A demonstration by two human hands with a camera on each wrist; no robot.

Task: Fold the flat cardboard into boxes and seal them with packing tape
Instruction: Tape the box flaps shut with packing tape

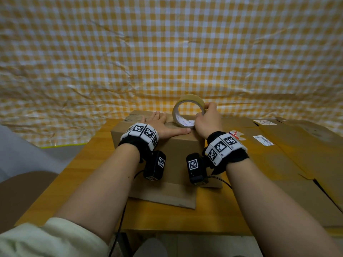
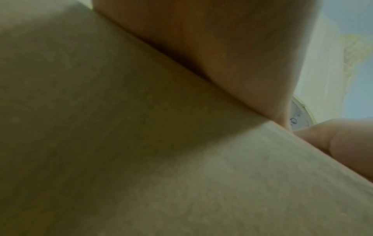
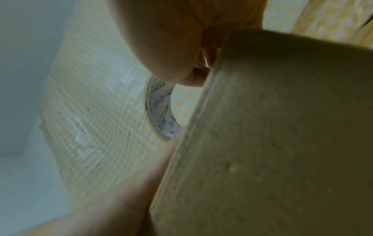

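A folded brown cardboard box [image 1: 176, 145] stands in the middle of the wooden table [image 1: 92, 164]. My left hand [image 1: 163, 125] lies flat on the box top, fingers straight, thumb stretched along the near edge. A roll of packing tape [image 1: 187, 110] stands upright on the box top at its right end; my right hand [image 1: 207, 119] grips the roll's right side. The left wrist view is filled by box cardboard [image 2: 141, 143] and my palm [image 2: 232, 47]. The tape roll [image 3: 161, 111] shows in the right wrist view beside the box wall [image 3: 282, 143].
Flat cardboard sheets [image 1: 287, 154] with shipping labels lie on the right half of the table. One bottom flap [image 1: 167, 195] of the box lies flat on the table toward me. A yellow checked cloth [image 1: 167, 52] hangs behind the table.
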